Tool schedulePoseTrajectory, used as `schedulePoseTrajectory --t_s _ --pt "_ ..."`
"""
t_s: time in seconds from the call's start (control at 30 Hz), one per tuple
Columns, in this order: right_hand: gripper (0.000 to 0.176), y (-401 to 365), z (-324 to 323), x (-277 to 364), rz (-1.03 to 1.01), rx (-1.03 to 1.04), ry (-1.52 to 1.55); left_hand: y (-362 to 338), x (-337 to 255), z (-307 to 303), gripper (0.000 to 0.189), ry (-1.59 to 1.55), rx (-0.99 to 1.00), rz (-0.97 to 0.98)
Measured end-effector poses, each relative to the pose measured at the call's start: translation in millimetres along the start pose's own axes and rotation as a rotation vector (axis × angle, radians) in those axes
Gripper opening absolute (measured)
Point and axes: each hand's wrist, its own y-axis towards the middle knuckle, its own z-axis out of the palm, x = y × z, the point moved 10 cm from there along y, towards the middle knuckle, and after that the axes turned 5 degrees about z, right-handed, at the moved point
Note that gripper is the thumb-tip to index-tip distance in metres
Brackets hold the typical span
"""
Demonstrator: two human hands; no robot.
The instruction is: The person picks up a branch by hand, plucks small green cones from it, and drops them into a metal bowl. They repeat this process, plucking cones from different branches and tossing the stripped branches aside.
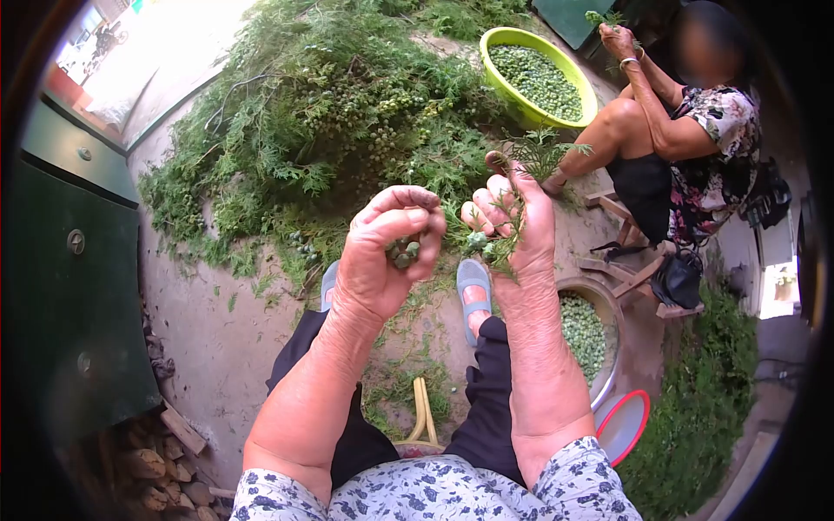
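Observation:
My left hand (369, 243) is raised in front of me, its fingers curled round several small green cones (404, 253) in the palm. Level with it on the right, my right hand (536, 227) grips a leafy conifer sprig (546, 149). Its scale-like foliage sticks out above the fingers and hangs below them, with a pale green cone (477, 241) by the fingertips. A gap separates the two hands. Beyond them lies a large heap of cut conifer branches (321, 113), many bearing cones.
A yellow-green basin (511, 94) of cones stands at the back. Near my right leg is a metal basin (618, 334) of cones, beside a red-rimmed container (641, 417). Another person (695, 130) sits at right, holding a sprig. Green cabinets (78, 286) and firewood (143, 464) line the left.

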Motion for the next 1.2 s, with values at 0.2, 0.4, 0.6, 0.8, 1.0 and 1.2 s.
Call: schedulePoseTrajectory --t_s 0.2,0.4,0.6,0.8,1.0,1.2 --pt "0.022 0.8 -0.5 -1.8 -0.011 -0.058 0.022 -10.7 -22.6 30.3 0.026 0.822 0.145 0.417" --pt "0.026 -1.8 -7.5 1.7 -0.029 -0.154 -0.037 -19.1 -26.4 51.8 0.031 1.249 0.261 0.698" --pt "0.024 -6.8 11.7 -12.3 0.095 0.059 0.22 -9.6 -13.6 28.1 0.021 0.733 0.147 0.349" --pt "0.026 -5.7 4.6 -6.5 0.095 0.003 0.156 -1.1 6.5 -1.7 0.015 0.154 -0.058 0.03" --pt "0.024 0.6 -35.9 -8.6 0.057 -0.293 0.108 -0.4 5.6 4.6 0.014 -0.023 -0.018 0.019" --pt "0.024 -4.3 -40.3 0.0 -0.034 -0.388 0.077 -5.7 10.7 11.7 0.012 0.459 0.045 0.056"
